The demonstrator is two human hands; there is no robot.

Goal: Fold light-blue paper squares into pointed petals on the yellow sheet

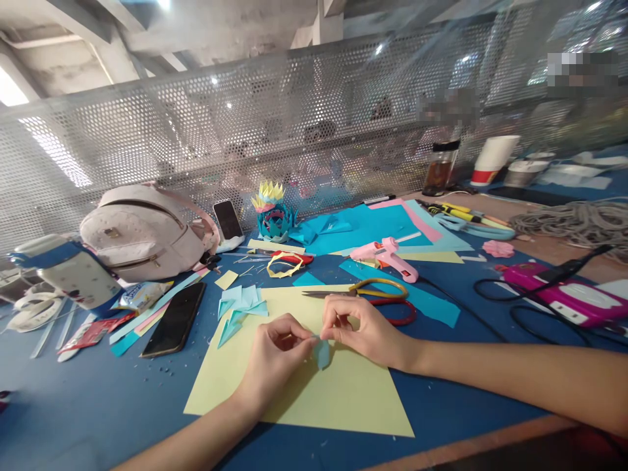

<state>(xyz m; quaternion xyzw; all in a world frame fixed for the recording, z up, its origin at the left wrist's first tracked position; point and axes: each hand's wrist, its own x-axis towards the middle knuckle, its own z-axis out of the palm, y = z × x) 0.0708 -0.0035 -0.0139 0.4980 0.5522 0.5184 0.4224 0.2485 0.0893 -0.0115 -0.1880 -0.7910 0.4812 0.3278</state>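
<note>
My left hand (279, 350) and my right hand (360, 327) meet over a pale yellow paper sheet (343, 409). Both pinch a small light blue piece of paper (322, 355), which hangs down between the fingertips. Its exact fold is too small to make out. Left of my hands, several folded light blue paper pieces (241, 306) lie on the sheet's corner. Just beyond my right hand rest scissors (380, 288) with yellow and red handles, blades pointing left. Behind them is a pink hot glue gun (387, 256).
Paper lotus (276, 219), yellow paper ring (284, 264) and blue sheets (377, 226) lie at the back. At left are a black phone (174, 320), a backpack (142, 229) and a tumbler (66, 275). A magenta power strip (564, 294) with black cables lies right. A perforated metal screen (196, 131) stands behind.
</note>
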